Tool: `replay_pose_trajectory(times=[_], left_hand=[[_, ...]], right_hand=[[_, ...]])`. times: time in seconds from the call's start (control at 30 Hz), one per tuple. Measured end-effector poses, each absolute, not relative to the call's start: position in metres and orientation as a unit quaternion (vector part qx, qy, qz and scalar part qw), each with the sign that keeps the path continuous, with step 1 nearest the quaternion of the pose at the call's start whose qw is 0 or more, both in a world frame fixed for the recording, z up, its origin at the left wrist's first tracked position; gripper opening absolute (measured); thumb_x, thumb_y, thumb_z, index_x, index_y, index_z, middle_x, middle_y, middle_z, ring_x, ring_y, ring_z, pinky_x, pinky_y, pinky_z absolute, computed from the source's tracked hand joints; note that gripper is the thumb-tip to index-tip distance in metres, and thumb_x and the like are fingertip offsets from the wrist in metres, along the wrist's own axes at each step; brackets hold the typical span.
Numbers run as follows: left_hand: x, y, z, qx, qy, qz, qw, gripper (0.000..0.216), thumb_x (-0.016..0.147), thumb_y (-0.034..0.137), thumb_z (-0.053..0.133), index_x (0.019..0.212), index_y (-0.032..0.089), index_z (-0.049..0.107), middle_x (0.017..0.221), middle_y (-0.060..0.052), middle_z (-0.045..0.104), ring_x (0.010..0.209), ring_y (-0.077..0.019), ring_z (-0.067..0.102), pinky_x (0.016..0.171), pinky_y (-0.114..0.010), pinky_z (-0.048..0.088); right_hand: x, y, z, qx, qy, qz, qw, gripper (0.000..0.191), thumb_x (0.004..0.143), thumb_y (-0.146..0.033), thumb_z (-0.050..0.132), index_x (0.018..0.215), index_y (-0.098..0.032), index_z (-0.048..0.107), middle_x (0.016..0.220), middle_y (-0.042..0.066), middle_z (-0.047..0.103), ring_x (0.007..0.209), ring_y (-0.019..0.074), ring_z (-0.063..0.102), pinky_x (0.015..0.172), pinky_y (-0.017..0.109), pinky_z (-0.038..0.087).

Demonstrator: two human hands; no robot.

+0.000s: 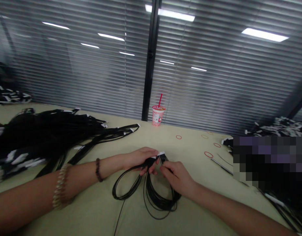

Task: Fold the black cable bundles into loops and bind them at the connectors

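Note:
A bundle of thin black cables [163, 201] with white connectors is looped in front of me over the pale table. My left hand [143, 160] is closed around the gathered part of the bundle, close to a white connector [161, 153]. On the other side, my right hand [177, 177] pinches the cables just below that connector. Two loops hang from between the hands, one to the left and a thicker one to the right. A single loose strand trails down toward the table's near edge.
A large heap of black cables [54, 131] with white connectors covers the table's left side. More cables [279, 200] lie at the right, partly under a blurred patch. A pink cup with a red straw [158, 115] stands by the window blinds. Several rubber bands, one red [208, 154], lie right of centre.

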State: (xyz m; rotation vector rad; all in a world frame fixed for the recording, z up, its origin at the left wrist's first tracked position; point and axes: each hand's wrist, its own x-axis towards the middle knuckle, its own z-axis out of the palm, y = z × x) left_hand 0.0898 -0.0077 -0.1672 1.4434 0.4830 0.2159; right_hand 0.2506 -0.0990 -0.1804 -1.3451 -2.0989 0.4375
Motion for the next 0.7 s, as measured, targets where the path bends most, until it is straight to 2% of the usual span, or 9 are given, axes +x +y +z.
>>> replay_pose_trajectory(times=[0.27,0.7], left_hand=[[0.0884,-0.0087,-0.1651,0.657,0.217,0.102,0.714,0.038,0.076,0.049,0.039,0.086,0.013,0.048,0.050,-0.001,0.054,0.044,-0.0120,0.055,0.031,-0.014,0.030],[0.0895,-0.0061,-0.1697,0.656,0.217,0.104,0.715,0.040,0.076,0.050,0.039,0.088,0.013,0.049,0.049,-0.001,0.053,0.044,-0.0125,0.055,0.030,-0.014,0.030]], right_hand=[[0.2505,-0.1014,-0.1791,-0.502,-0.792,0.173,0.302,0.030,0.086,-0.023,0.032,0.077,-0.015,0.060,0.067,0.000,0.058,0.056,0.0063,0.046,0.054,0.016,0.030],[0.2515,-0.1023,-0.1807,-0.485,-0.798,0.152,0.325,0.029,0.086,-0.023,0.033,0.076,-0.016,0.060,0.060,-0.002,0.052,0.052,0.0050,0.041,0.050,0.015,0.027]])
